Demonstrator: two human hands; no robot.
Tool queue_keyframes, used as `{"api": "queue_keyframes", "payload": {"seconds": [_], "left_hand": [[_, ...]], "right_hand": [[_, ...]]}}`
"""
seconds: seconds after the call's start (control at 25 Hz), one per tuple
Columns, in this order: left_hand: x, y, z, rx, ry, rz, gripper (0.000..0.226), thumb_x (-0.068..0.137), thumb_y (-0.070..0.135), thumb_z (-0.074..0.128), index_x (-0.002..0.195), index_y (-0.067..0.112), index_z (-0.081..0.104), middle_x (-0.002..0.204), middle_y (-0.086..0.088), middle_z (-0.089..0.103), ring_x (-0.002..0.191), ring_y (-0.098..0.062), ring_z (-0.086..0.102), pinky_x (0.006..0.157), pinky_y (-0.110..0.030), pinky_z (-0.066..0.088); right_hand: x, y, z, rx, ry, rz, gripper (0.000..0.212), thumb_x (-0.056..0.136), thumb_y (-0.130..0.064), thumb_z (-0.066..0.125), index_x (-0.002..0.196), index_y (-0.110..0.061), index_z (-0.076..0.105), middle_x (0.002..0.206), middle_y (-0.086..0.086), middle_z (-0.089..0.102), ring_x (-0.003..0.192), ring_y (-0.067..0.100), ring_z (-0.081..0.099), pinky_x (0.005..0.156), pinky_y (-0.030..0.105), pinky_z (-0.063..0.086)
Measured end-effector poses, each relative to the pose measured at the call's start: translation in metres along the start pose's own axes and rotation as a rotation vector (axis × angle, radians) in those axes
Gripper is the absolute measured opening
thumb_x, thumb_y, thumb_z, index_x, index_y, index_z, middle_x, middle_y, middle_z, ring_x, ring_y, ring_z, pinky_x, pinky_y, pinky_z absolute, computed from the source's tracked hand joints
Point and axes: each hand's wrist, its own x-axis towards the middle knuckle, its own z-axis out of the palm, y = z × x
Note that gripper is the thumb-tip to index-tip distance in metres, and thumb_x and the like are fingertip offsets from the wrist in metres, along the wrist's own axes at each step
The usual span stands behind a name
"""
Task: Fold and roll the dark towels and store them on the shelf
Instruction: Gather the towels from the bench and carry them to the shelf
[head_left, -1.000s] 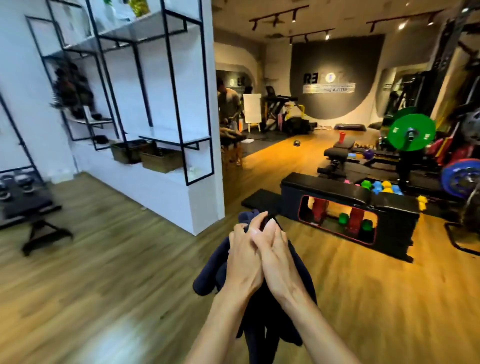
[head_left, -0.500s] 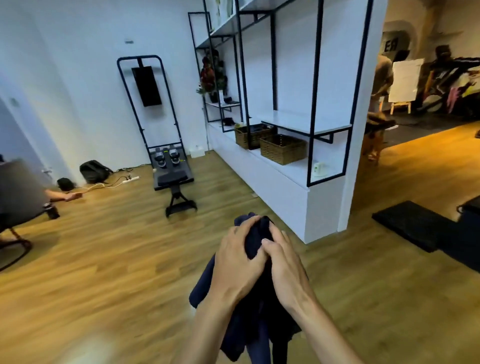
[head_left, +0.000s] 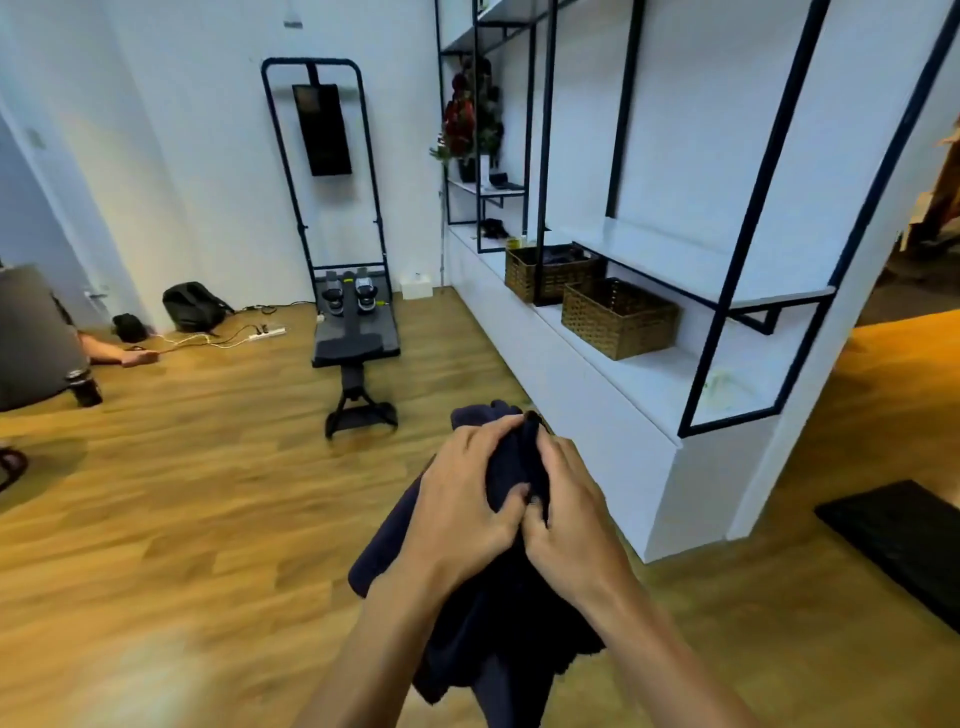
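Holds a dark towel (head_left: 498, 613) out in front with both hands, above a wood floor (head_left: 208, 493). Clamps the left hand (head_left: 462, 509) over the bunched top of the cloth, fingers curled across it and thumb pressed in at the middle. Pinches the same bunch with the right hand (head_left: 566, 514), thumb tip against the left thumb, fingers curled into the fabric. Lets the rest hang loose below the wrists, with one corner flaring out left of the left forearm. To the right, apart from the towel, the shelf (head_left: 701, 270): white boards in a black metal frame along a white wall. On its low ledge, two woven baskets (head_left: 618, 317) side by side, the farther with something dark inside. Straight ahead, a black bench (head_left: 356, 343) by the far wall. Left of that, a backpack (head_left: 192, 306) on the floor near some cables. At the lower right, a black mat (head_left: 904, 540) flat on the floor.
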Motion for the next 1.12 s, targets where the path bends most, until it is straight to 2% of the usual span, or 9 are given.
{"api": "queue_keyframes", "payload": {"seconds": [0.12,0.24,0.44,0.64,0.8,0.96,1.12], "left_hand": [[0.103,-0.042,0.041,0.082,-0.056,0.113,0.060,0.077,0.035,0.049,0.136,0.023,0.042,0.123,0.003,0.054,0.111,-0.013,0.049,0.096,-0.035,0.043],[0.200,-0.061,0.069,0.135,-0.097,0.245,0.061,0.075,0.030,0.046,0.133,0.017,0.038,0.120,-0.004,0.055,0.106,-0.020,0.049,0.093,-0.040,0.043],[0.372,-0.123,0.135,0.171,-0.121,0.357,0.074,0.073,0.025,0.050,0.142,0.020,0.024,0.126,-0.008,0.050,0.113,-0.023,0.046,0.099,-0.035,0.038],[0.535,-0.153,0.195,0.138,-0.109,0.441,0.077,0.072,0.021,0.051,0.145,0.012,0.028,0.123,-0.011,0.051,0.112,-0.025,0.046,0.101,-0.030,0.035],[0.679,-0.152,0.234,0.106,-0.007,0.520,0.077,0.073,0.017,0.052,0.147,0.009,0.032,0.124,-0.014,0.051,0.115,-0.025,0.044,0.102,-0.022,0.027],[0.815,-0.137,0.280,0.010,0.065,0.712,0.078,0.073,0.013,0.052,0.148,0.009,0.031,0.125,-0.016,0.052,0.114,-0.027,0.045,0.102,-0.025,0.030],[0.955,-0.097,0.311,-0.145,0.125,0.934,0.082,0.070,0.013,0.050,0.149,0.009,0.029,0.129,-0.016,0.051,0.115,-0.027,0.045,0.098,-0.018,0.026]], "right_hand": [[0.096,0.051,0.000,-0.084,0.053,-0.036,0.060,0.087,-0.004,0.049,0.145,-0.014,0.036,0.130,-0.006,0.045,0.121,0.009,0.047,0.102,0.025,0.040],[0.182,0.085,-0.011,-0.179,0.106,-0.035,0.059,0.088,-0.012,0.049,0.144,-0.011,0.032,0.132,-0.003,0.042,0.122,0.015,0.045,0.101,0.034,0.042],[0.348,0.169,-0.023,-0.373,0.163,-0.119,0.070,0.083,-0.011,0.053,0.147,-0.001,0.026,0.142,0.008,0.036,0.131,0.021,0.036,0.112,0.032,0.030],[0.503,0.242,-0.056,-0.410,0.214,-0.129,0.071,0.085,-0.012,0.057,0.148,-0.004,0.025,0.136,0.004,0.037,0.126,0.018,0.038,0.111,0.025,0.028],[0.631,0.278,-0.109,-0.425,0.306,-0.116,0.065,0.085,-0.013,0.059,0.143,-0.008,0.032,0.130,0.005,0.042,0.118,0.017,0.043,0.102,0.031,0.040],[0.736,0.312,-0.173,-0.514,0.432,-0.122,0.067,0.085,-0.012,0.057,0.145,-0.012,0.029,0.133,0.004,0.040,0.120,0.016,0.043,0.100,0.026,0.040],[0.834,0.321,-0.254,-0.701,0.601,-0.108,0.069,0.082,-0.015,0.056,0.145,-0.010,0.028,0.133,0.005,0.039,0.120,0.020,0.043,0.098,0.028,0.040]]}}
